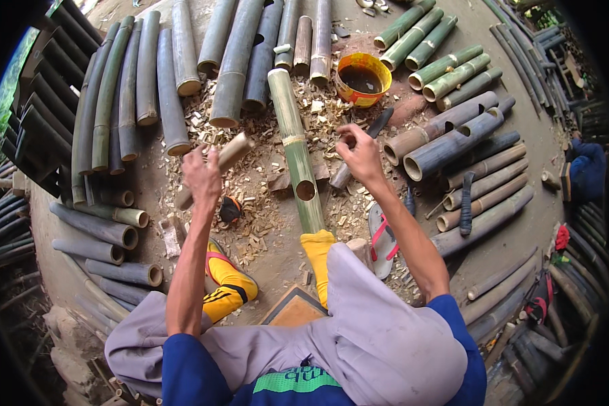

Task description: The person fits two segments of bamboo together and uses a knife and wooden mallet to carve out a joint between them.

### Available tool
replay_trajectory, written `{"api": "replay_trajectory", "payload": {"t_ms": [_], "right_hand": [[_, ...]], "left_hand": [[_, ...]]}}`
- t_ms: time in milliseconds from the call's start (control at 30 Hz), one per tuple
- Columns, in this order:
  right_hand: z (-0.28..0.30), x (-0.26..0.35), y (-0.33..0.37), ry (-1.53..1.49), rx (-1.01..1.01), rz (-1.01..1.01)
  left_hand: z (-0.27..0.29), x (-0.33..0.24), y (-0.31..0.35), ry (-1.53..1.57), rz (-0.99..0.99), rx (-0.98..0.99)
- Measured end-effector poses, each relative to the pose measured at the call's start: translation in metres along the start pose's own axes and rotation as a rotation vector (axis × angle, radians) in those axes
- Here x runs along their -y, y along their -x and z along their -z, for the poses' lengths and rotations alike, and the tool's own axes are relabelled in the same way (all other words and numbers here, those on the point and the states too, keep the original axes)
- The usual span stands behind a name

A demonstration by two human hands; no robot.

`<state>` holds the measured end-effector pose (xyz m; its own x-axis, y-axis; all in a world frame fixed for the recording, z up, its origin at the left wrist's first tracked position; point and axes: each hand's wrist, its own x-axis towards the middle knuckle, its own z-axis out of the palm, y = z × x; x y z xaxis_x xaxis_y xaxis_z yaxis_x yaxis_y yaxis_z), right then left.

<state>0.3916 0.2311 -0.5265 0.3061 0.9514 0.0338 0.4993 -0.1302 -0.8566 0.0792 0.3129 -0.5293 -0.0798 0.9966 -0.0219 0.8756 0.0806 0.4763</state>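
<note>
My left hand [201,177] is closed around a short, thick wooden stick [234,150], tilted with its upper end to the right. In front of me lies a long green bamboo tube [292,139] with a round hole cut in its side. Its near end meets my foot in a yellow sock [320,252]. To the right of the tube, my right hand [361,154] is raised with curled fingers pinched together; what they hold, if anything, cannot be made out. Beside that hand lies a broad dark blade [380,123], and a short wooden piece [342,177] shows just below it.
Wood chips [260,233] litter the ground. A yellow-and-red bucket [363,80] of dark liquid stands ahead. Bamboo tubes [149,74] lie in rows on both sides. A black-handled tool [466,203] rests on the right-hand tubes. Near my left foot is a black-and-orange object [231,209].
</note>
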Motion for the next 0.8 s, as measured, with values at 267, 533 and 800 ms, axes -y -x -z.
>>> {"api": "replay_trajectory", "payload": {"t_ms": [267,533,800], "right_hand": [[-0.056,-0.037,-0.141,0.645,0.127,0.23],[-0.079,-0.063,-0.238,0.971,0.318,0.181],[-0.042,0.005,-0.166,-0.213,-0.087,0.075]], "left_hand": [[-0.044,-0.034,0.02,0.29,-0.187,-0.14],[-0.08,-0.059,0.025,0.451,-0.285,-0.031],[-0.08,-0.048,0.014,0.595,-0.199,0.082]]}}
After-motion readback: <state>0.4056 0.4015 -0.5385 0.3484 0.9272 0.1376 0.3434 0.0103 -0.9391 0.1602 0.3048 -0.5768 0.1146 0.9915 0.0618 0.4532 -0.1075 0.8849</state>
